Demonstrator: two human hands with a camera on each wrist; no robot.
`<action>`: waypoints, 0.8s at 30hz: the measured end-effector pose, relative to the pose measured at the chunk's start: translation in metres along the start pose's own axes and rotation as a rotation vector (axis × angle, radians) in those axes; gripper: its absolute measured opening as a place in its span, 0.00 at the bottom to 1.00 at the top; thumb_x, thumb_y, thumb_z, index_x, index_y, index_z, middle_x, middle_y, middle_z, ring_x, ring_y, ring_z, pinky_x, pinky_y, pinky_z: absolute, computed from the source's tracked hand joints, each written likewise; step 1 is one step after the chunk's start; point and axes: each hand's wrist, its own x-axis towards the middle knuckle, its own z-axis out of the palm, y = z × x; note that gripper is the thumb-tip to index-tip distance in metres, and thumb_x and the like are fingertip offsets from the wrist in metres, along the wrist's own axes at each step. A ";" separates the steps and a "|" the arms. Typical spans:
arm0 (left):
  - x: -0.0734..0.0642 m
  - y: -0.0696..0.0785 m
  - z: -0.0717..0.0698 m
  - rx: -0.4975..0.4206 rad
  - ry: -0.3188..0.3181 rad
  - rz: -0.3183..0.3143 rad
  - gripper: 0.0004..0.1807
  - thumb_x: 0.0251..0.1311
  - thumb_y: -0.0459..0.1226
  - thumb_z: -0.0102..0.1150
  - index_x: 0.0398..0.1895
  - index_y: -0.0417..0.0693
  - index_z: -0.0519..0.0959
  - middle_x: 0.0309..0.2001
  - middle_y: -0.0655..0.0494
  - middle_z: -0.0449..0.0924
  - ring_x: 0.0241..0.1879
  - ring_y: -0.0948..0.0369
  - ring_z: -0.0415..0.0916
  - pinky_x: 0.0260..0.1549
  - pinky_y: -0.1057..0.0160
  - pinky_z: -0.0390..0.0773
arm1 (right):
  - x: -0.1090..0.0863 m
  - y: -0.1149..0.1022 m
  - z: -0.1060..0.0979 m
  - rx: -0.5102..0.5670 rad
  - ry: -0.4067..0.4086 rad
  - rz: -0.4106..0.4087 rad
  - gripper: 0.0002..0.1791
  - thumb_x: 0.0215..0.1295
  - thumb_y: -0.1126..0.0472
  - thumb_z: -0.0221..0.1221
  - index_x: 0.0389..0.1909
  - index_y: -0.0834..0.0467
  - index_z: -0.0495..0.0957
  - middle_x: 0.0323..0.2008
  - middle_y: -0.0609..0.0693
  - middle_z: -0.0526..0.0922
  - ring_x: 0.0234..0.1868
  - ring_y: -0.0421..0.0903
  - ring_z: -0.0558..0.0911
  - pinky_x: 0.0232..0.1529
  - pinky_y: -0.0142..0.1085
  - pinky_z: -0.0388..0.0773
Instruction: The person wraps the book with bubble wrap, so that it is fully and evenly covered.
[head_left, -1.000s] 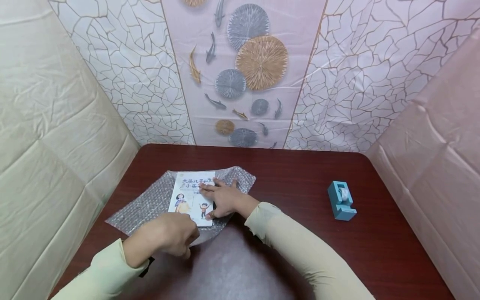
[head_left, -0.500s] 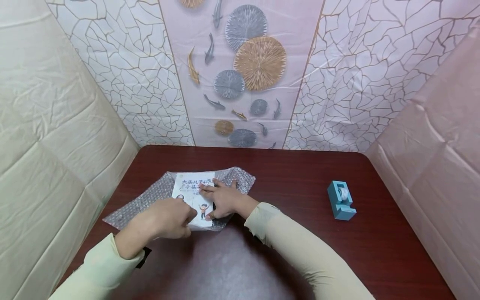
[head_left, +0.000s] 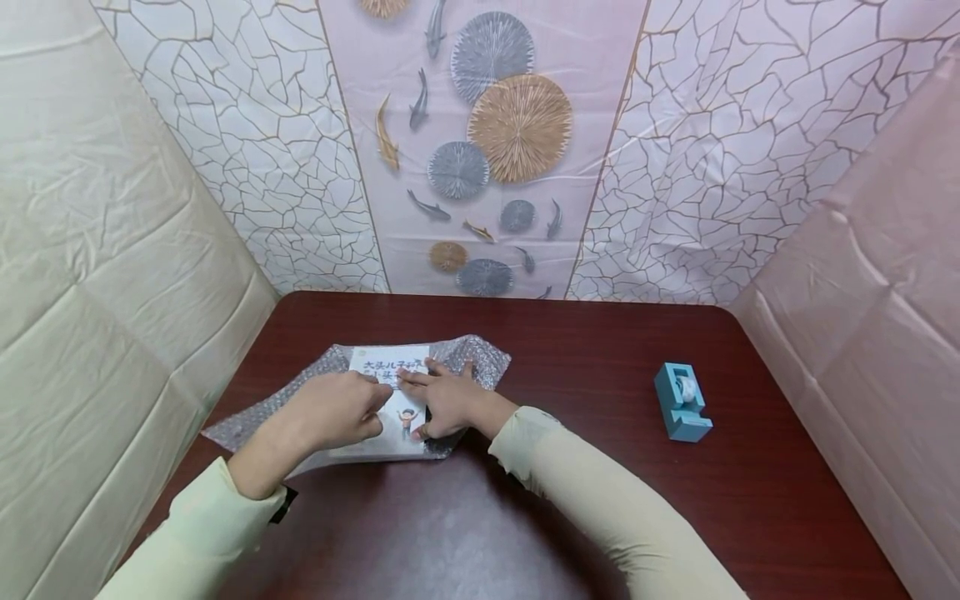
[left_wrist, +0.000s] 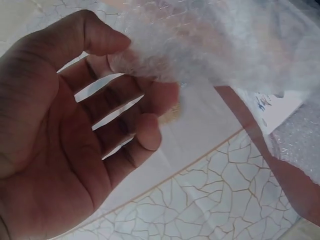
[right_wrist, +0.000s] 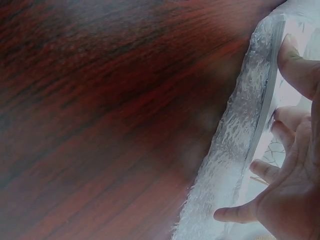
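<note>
A white picture book (head_left: 408, 404) with Chinese characters and a cartoon boy on its cover lies on a sheet of bubble wrap (head_left: 489, 360). My left hand (head_left: 326, 412) is over the book's left side, covering part of the cover. In the left wrist view its thumb and forefinger pinch the lifted edge of the bubble wrap (left_wrist: 200, 45), the other fingers loosely bent. My right hand (head_left: 450, 402) rests on the book's right side with fingers spread. The right wrist view shows its fingers (right_wrist: 240, 213) along the book's page edge, bubble wrap showing beyond it.
A blue tape dispenser (head_left: 681, 402) with a roll of clear tape stands on the right side of the dark red table (head_left: 570, 367). Patterned cloth (head_left: 480, 167) hangs behind the table, and pale padded panels flank both sides.
My left hand has moved up and slightly left, drawing the near flap of bubble wrap from the front edge over the book's lower part. My right hand stays in place.
</note>
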 end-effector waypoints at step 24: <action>0.019 -0.042 0.042 -0.019 0.121 -0.012 0.06 0.72 0.33 0.70 0.36 0.48 0.81 0.31 0.58 0.84 0.26 0.63 0.76 0.28 0.59 0.80 | 0.001 0.001 0.001 0.003 -0.015 -0.012 0.52 0.72 0.35 0.65 0.90 0.36 0.52 0.91 0.31 0.47 0.93 0.55 0.46 0.75 0.87 0.50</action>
